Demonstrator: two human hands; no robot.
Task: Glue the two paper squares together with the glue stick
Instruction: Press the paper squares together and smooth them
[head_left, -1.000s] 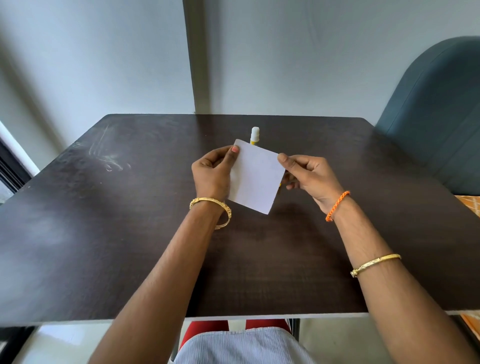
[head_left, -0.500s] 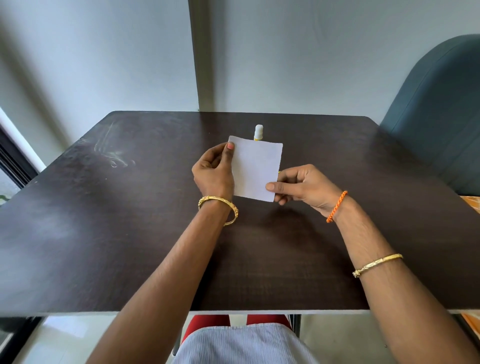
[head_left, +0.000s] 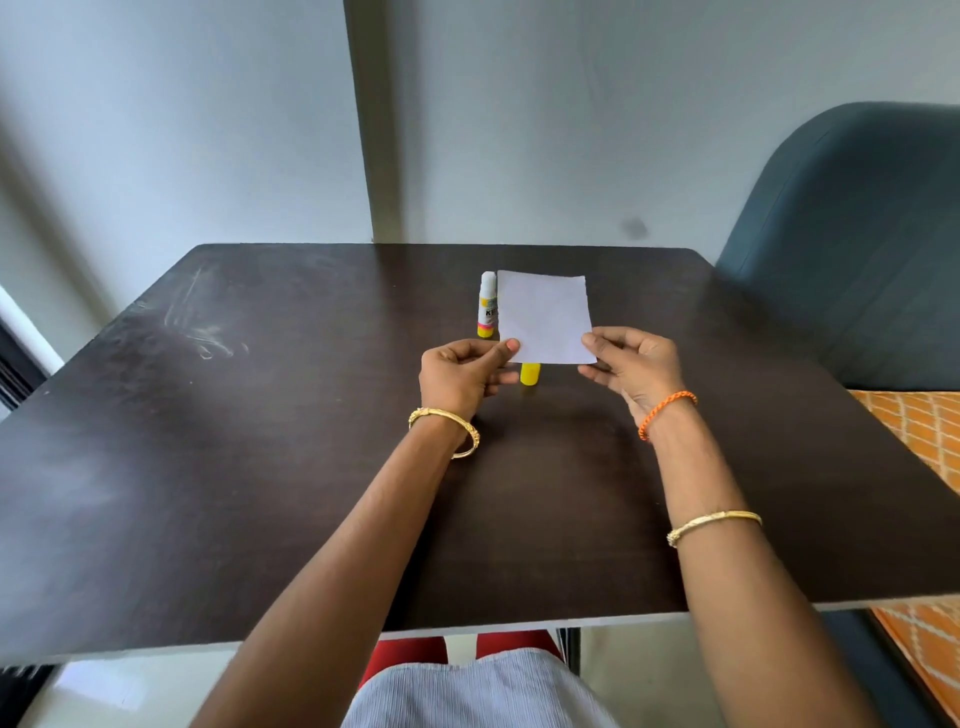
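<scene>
Paper (head_left: 543, 317) now held flat-on to the camera, upright, above the table (head_left: 208, 467) near its centre, toward 12 o'clock from the person. Only one white sheet is visible; can't tell if two squares are stacked.

L hand (head_left: 460, 376) pinches the bottom-left corner, thumb tip on the front face, other fingers curled behind. R hand (head_left: 631, 369) pinches the bottom-right corner the same way, thumb on front. Both grips closed on the paper.

Vs half a sec ago: the L hand was on the sheet's left edge, higher up; it's dropped to the lower corner. The R hand was already at the bottom-right. The sheet now sits straighter, and further from the body.

Glue stick (head_left: 487, 304) stands upright on the table just at 9 o'clock of the paper, white cap up, yellow base; before, only its cap peeked over the paper's top edge. A yellow piece (head_left: 530, 373) shows below the paper's bottom edge, between the hands; can't tell what it is.

Gold bangle (head_left: 457, 431) on L wrist, orange cord (head_left: 667, 410) on R wrist. Dark chair (head_left: 857, 249) at 2 o'clock.
</scene>
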